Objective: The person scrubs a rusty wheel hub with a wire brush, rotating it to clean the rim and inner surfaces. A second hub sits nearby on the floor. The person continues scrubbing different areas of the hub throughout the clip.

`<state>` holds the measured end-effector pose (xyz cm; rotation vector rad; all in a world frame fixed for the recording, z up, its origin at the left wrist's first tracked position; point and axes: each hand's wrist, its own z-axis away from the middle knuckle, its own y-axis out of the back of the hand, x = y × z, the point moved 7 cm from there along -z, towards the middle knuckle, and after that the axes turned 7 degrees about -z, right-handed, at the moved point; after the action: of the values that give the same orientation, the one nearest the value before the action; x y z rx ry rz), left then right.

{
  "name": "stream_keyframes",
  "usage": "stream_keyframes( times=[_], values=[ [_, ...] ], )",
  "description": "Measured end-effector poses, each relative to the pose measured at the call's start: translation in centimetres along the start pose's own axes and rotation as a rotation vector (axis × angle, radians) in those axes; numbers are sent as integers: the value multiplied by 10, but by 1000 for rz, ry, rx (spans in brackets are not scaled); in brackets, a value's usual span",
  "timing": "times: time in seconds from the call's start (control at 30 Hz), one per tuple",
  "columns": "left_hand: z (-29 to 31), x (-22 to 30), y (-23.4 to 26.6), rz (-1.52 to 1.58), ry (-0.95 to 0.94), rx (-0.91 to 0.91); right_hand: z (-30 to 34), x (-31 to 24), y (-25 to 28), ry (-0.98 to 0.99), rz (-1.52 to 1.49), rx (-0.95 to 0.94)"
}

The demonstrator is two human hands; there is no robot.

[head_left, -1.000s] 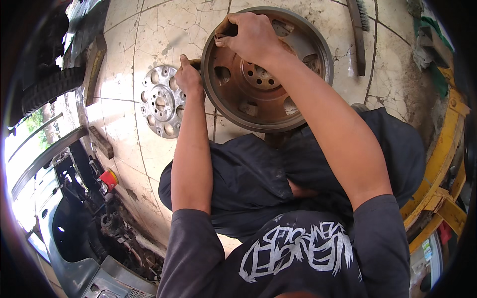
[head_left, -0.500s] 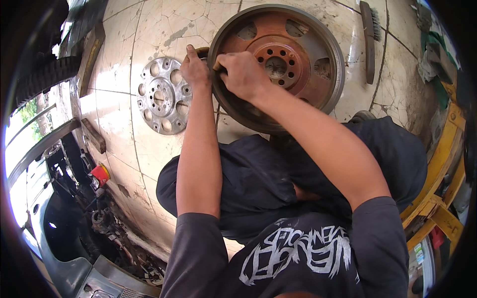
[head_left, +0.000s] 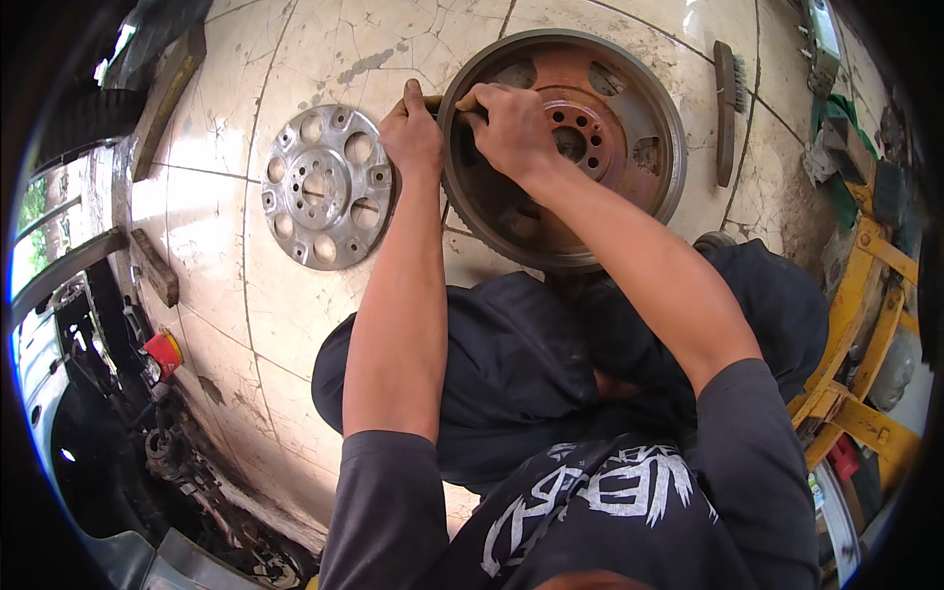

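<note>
A large rusty, reddish-brown flywheel with a dark outer rim lies in front of me, slightly tilted. My left hand is closed at its left outer edge, thumb sticking up and fingers partly hidden against the rim. Over the left part of its face, my right hand is closed, its fingertips pressed together at the inside of the rim. What these fingertips hold, if anything, is hidden. Left of my left hand, a silvery round metal plate with several large holes rests on the tiles.
A wire brush with a wooden back lies right of the flywheel. Wooden blocks and a red container are at the left, near vehicle parts. A yellow metal frame stands at the right, on the cracked tile floor.
The view has shifted a little. Both hands sit slightly farther along the flywheel's left rim than before, away from my body. Their grip looks the same.
</note>
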<state>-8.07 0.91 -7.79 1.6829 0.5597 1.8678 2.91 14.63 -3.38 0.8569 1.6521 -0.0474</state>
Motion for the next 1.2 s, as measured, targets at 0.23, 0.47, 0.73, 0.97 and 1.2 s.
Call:
stream_keyframes(
  times=[0.23,0.47,0.73,0.97,1.2],
  values=[
    [1,11,8,-13,-84,20,-4,-7,-2,41,58,-56],
    [4,13,6,-156,-106,35,5,-6,-5,60,105,-21],
    [8,24,8,-155,-115,24,3,-5,-2,-11,98,16],
    [4,21,8,-153,-114,19,13,-13,-8,32,132,18],
    [6,19,10,-171,-115,28,13,-15,-9,-22,116,47]
  ],
)
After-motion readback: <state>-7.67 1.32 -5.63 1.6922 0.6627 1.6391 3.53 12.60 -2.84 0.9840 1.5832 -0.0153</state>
